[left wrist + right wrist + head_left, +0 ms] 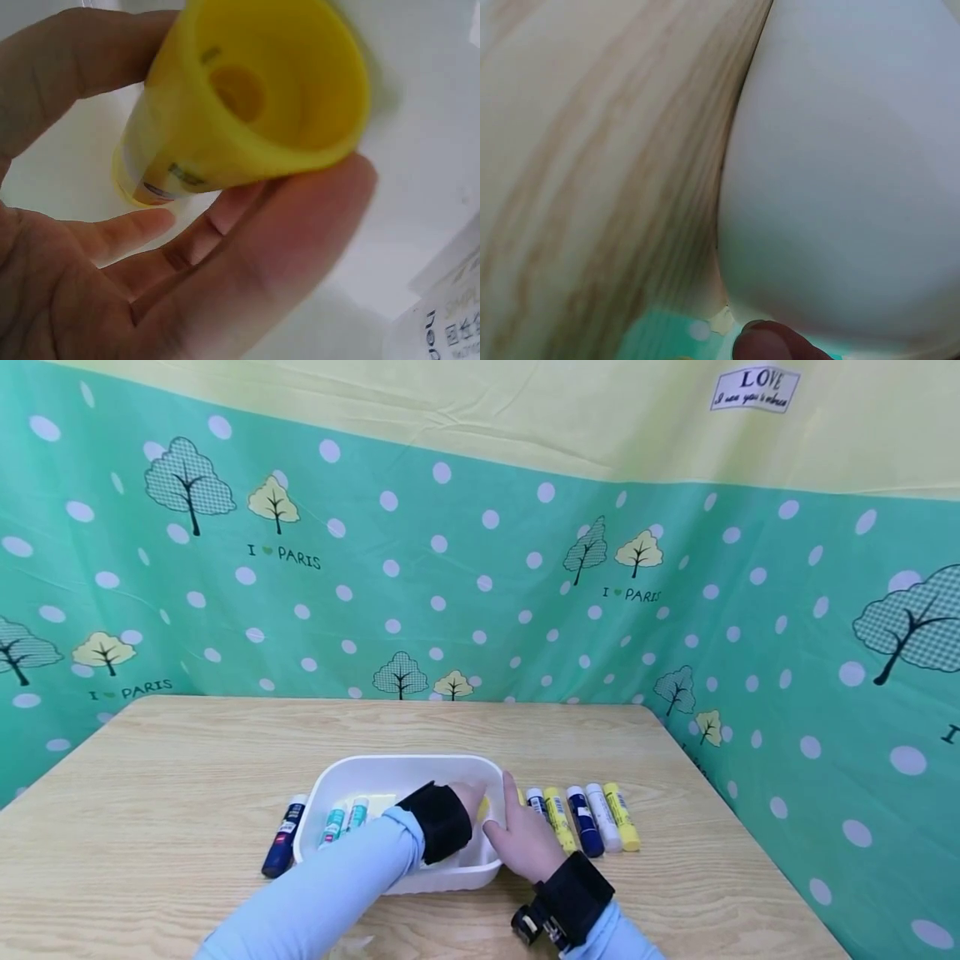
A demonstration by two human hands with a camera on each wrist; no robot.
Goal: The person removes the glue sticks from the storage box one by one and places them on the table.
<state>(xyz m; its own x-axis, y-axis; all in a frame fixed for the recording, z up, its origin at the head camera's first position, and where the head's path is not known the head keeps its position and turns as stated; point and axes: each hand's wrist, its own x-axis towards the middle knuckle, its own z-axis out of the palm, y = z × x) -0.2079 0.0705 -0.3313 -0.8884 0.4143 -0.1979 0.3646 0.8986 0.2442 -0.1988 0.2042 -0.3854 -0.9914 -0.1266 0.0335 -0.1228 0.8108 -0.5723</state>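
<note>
Left wrist view: your left grip [161, 311] has the yellow glue stick [165, 135] pinched by its sides between the digits, hollow end toward the camera, barrel tilted. From the head view, stick and left grip are both inside the white tub [412, 761], near its right wall. Can't tell if the stick's far end touches the tub floor.

Right grip [528, 837]: at the tub's right rim, index straight, thumb over the edge. Can't tell if it pinches the wall or just rests there.

Handling, my read: stick is light, stiff plastic, smooth round barrel. Expect it to roll or twist in your fingers more than squash. Hollow lip looks thin, so it's the part I'd expect to flex if squeezed. Best hold is mid-barrel, thumb opposite fingers, light pressure; stay off the lip. Label may give a bit more friction than bare plastic.

Watch the clearance: a white deli-printed item [450, 326] lies in the tub near your fingers, and teal glue sticks [332, 827] sit at the tub's left end. Tub looks light and could slide on the wood-grain counter [225, 743] if bumped, so a steady right side helps.
</note>
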